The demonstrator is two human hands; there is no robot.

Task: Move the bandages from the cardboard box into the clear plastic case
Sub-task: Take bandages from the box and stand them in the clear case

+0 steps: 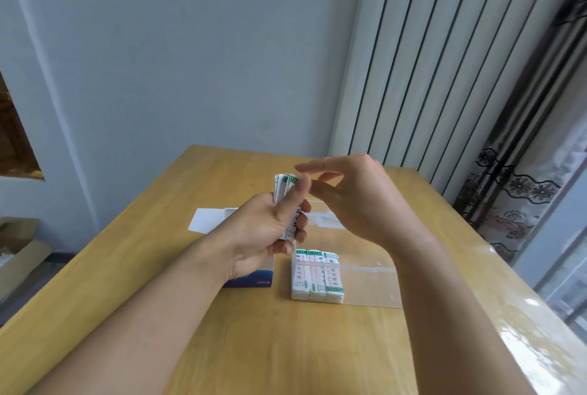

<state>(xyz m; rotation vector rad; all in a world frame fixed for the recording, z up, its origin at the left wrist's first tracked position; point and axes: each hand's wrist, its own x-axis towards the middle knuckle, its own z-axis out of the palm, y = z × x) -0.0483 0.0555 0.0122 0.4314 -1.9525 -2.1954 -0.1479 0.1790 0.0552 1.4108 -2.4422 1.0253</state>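
A fanned bundle of white, green-edged wrapped bandages [290,200] is held upright in the grip of the left hand [270,229], fingers curled round it, above the blue and white cardboard box [254,277] on the pale wooden desk [222,331]. The right hand [355,200] is raised just beside the bundle's top, its fingers loosely spread and holding nothing. Right of the box, a stack of three rows of the same bandages [317,277] lies in the clear plastic case [371,283].
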